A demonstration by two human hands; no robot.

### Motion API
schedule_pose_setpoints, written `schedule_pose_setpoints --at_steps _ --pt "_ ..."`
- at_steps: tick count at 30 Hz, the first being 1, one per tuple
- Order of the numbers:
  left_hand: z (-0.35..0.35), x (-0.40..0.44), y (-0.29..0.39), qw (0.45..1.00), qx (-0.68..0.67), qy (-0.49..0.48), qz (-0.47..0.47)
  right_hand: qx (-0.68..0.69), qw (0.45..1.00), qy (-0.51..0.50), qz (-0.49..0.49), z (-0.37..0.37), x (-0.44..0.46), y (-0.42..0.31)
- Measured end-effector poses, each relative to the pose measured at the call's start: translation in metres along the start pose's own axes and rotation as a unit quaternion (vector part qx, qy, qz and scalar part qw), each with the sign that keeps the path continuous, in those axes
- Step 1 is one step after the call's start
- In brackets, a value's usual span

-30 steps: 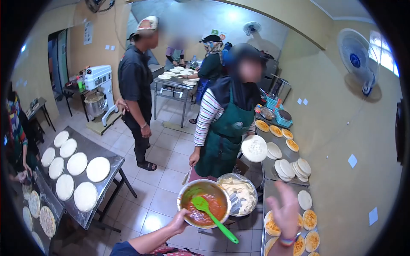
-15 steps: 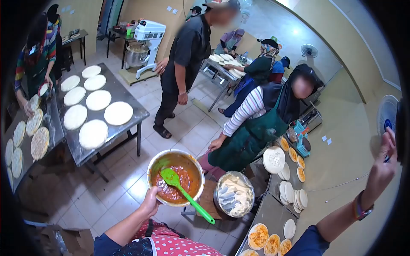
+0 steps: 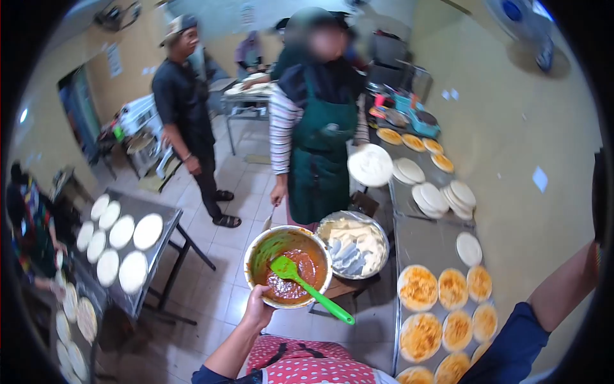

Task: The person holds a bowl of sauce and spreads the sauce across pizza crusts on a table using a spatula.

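My left hand (image 3: 258, 310) grips the rim of a metal bowl (image 3: 251, 281) from the near left side, thumb over the edge. Reddish-orange sauce (image 3: 306, 261) covers the bowl's bottom and smears its inner wall. A green silicone spatula (image 3: 286, 267) rests in it, its handle jutting over the near right rim. My right forearm (image 3: 563, 288) reaches up to the right edge of the view, where the hand is lost in the dark border. Just behind the bowl, a large metal basin (image 3: 384, 259) of pale creamy spread stands on a wooden stool.
On the right-hand table (image 3: 435, 246) lie sauced flatbread rounds (image 3: 419, 288) and plain rounds (image 3: 469, 248). A person in a green apron (image 3: 320, 160) faces me, holding a coated round (image 3: 370, 165). Another person (image 3: 185, 115) stands behind. More rounds cover the left table (image 3: 167, 221). A fan (image 3: 518, 16) hangs upper right.
My view has swung right and the right table shows more fully. My right hand, raised by the fan before, has left the view. The person in the apron has turned towards me.
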State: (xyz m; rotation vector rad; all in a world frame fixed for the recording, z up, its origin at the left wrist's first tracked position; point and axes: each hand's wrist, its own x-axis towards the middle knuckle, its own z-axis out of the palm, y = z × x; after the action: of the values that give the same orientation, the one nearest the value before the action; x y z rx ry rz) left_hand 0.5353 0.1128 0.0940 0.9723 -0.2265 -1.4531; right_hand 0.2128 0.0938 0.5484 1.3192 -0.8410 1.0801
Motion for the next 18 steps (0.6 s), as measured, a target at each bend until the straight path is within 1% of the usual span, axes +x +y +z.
schedule_pose_setpoints --at_steps 3,6,11,14,16,18 --pt "0.036 0.004 0.005 0.997 0.044 -0.04 -0.049 -0.045 0.994 -0.016 0.096 -0.028 -0.009 0.019" --pt "0.049 0.021 0.007 0.986 0.083 -0.087 -0.116 -0.092 0.978 -0.015 0.187 -0.054 -0.013 0.018" --pt "0.056 0.046 0.009 0.957 0.16 -0.17 -0.171 -0.143 0.939 0.021 0.313 -0.094 -0.038 -0.03" --pt "0.055 0.048 0.029 0.948 0.196 -0.166 -0.189 -0.145 0.914 0.043 0.377 -0.096 -0.026 -0.058" --pt "0.052 0.048 0.049 0.944 0.195 -0.172 -0.201 -0.132 0.904 0.059 0.402 -0.09 -0.012 -0.08" --pt "0.042 0.05 0.067 0.932 0.222 -0.189 -0.217 -0.108 0.897 0.067 0.424 -0.086 -0.002 -0.111"
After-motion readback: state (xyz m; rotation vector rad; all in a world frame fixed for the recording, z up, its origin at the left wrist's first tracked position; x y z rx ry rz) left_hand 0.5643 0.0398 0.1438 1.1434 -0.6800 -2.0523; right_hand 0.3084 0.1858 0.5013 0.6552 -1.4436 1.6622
